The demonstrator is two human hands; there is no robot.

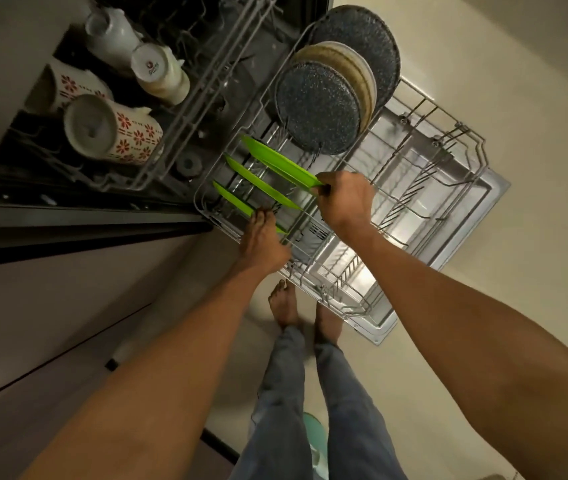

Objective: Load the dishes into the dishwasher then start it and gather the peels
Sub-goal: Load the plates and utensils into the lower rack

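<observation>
Your right hand pinches the rear flat bright-green plastic plate, edge-up, running away leftward across the grey wire lower rack. Your left hand touches the nearest green plate; whether it grips, I cannot tell.

My right hand hides the near end of the farthest green plate. The upper rack's far part and my forearms are cut off by the frame's edges.

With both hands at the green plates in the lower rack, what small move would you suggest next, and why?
Probably release the farthest green plate: the right hand still pinches its edge, though it already stands between the tines of the lower rack like the other two.
</observation>
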